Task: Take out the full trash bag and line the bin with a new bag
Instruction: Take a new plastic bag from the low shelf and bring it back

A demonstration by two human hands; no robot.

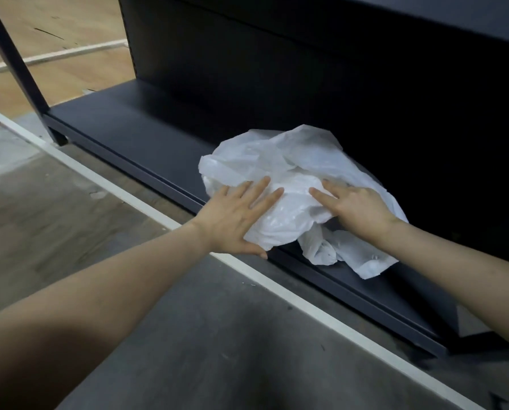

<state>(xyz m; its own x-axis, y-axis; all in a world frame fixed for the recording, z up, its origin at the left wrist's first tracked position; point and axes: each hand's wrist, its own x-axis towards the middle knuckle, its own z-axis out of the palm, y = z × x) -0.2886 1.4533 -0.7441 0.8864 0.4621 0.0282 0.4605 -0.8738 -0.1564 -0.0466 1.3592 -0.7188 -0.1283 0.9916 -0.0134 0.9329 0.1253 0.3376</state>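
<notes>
- Clearly, the new bag (291, 184), a crumpled heap of thin white plastic, lies on the bottom shelf (123, 131) of a dark metal rack, toward the front edge, with one loose tail trailing off at about five o'clock from the heap.
- The left hand (238, 217) lies flat on the heap's eight o'clock side, fingers straight and spread, thumb tucked along the lower rim of the plastic; it presses rather than grasps, probably to pin the slippery film so it does not slide.
- The right hand (357, 208) rests on the three o'clock side, index finger stretched onto the plastic; the other fingers are partly buried in folds, so whether they pinch a layer cannot be told. It looks placed to feel for an edge or the mouth.
- Both hands bracket the heap, which suits gathering it up or spreading it out.
- No bin and no full trash bag appear in view.
- Grey floor (188, 335) with a white line (105, 179) runs in front of the shelf, from ten o'clock to four o'clock.
</notes>
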